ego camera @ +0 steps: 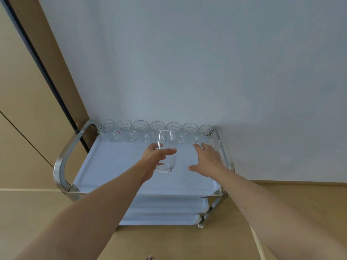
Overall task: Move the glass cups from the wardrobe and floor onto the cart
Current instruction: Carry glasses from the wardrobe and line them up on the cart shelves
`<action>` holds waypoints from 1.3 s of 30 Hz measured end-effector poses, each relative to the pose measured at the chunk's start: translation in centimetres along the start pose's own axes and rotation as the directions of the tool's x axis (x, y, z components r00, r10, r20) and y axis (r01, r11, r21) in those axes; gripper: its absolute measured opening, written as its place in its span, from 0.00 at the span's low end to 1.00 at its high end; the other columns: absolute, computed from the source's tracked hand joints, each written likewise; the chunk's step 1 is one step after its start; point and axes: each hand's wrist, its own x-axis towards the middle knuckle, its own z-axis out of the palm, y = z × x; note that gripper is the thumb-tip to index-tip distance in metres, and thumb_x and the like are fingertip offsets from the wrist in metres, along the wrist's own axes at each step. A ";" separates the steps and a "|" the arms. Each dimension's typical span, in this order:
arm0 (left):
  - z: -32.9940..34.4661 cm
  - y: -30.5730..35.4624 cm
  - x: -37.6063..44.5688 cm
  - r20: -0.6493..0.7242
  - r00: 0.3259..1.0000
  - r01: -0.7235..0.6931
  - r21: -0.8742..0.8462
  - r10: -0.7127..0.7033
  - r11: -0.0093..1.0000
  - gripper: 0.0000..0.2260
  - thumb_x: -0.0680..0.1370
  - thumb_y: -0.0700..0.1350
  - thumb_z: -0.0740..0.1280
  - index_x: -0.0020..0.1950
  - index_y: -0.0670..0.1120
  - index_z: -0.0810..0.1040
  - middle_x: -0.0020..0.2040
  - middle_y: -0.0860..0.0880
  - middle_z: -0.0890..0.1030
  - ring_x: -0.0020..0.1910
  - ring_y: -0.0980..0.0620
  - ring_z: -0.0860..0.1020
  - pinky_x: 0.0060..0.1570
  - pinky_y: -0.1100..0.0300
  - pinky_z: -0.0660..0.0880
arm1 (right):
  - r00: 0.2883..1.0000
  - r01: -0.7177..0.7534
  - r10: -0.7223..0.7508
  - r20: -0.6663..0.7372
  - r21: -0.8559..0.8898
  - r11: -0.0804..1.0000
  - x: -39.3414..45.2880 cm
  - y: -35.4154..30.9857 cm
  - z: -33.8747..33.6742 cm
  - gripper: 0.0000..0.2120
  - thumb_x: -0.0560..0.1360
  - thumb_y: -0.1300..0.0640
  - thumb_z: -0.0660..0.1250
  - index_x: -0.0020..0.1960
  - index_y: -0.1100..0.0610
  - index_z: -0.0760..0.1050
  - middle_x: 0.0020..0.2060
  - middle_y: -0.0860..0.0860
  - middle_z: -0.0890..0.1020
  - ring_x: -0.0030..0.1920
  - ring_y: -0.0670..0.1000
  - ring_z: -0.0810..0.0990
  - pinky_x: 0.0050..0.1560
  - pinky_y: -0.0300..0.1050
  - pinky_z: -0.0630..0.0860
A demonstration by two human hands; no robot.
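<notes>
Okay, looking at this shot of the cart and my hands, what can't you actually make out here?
- Head view: the lower shelves of the cart, covered by the top tray.
- The right hand fingertips against the back-row cups: clear glass blurs any contact.
- The left hand grip behind the tall glass.
- Wardrobe and remaining floor cups: out of frame.

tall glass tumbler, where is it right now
In the head view the tall glass tumbler is gripped in the left hand over the cart's top tray, just before the back row of cups.

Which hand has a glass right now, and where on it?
The left hand grips a tall glass around its middle. The right hand holds nothing.
</notes>
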 end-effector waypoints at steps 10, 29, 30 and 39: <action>2.9 -4.5 -7.0 -0.091 0.995 0.029 -0.011 -0.030 1.000 0.39 0.58 0.51 0.81 0.67 0.48 0.72 0.61 0.45 0.79 0.60 0.47 0.78 0.65 0.42 0.76 | 0.991 0.130 -0.131 0.036 0.034 0.991 -5.6 3.4 1.3 0.48 0.74 0.37 0.72 0.82 0.51 0.50 0.82 0.55 0.53 0.81 0.58 0.52 0.78 0.61 0.56; -3.8 -20.2 -9.8 -0.256 0.948 0.163 -0.125 -0.191 0.979 0.41 0.57 0.44 0.83 0.67 0.46 0.71 0.63 0.45 0.78 0.60 0.45 0.80 0.64 0.43 0.77 | 0.920 0.241 -0.239 0.310 0.032 0.970 -9.6 -0.8 17.0 0.44 0.75 0.38 0.70 0.82 0.53 0.53 0.78 0.55 0.61 0.78 0.58 0.59 0.74 0.57 0.62; -4.4 -21.2 -9.2 -0.249 0.948 0.171 -0.124 -0.198 0.977 0.41 0.57 0.44 0.83 0.68 0.46 0.71 0.63 0.46 0.78 0.60 0.45 0.80 0.64 0.43 0.77 | 0.917 0.239 -0.237 0.321 0.032 0.970 -9.2 -1.2 18.2 0.44 0.76 0.38 0.70 0.82 0.53 0.53 0.79 0.55 0.60 0.78 0.59 0.59 0.75 0.57 0.62; -9.6 -30.0 -1.1 -0.245 0.957 0.149 -0.049 -0.157 0.988 0.38 0.63 0.43 0.84 0.68 0.49 0.71 0.63 0.49 0.78 0.60 0.48 0.80 0.64 0.44 0.76 | 0.920 0.218 -0.229 0.318 0.071 0.973 -2.6 -3.1 29.9 0.43 0.75 0.38 0.70 0.81 0.52 0.54 0.79 0.54 0.61 0.77 0.59 0.60 0.73 0.56 0.63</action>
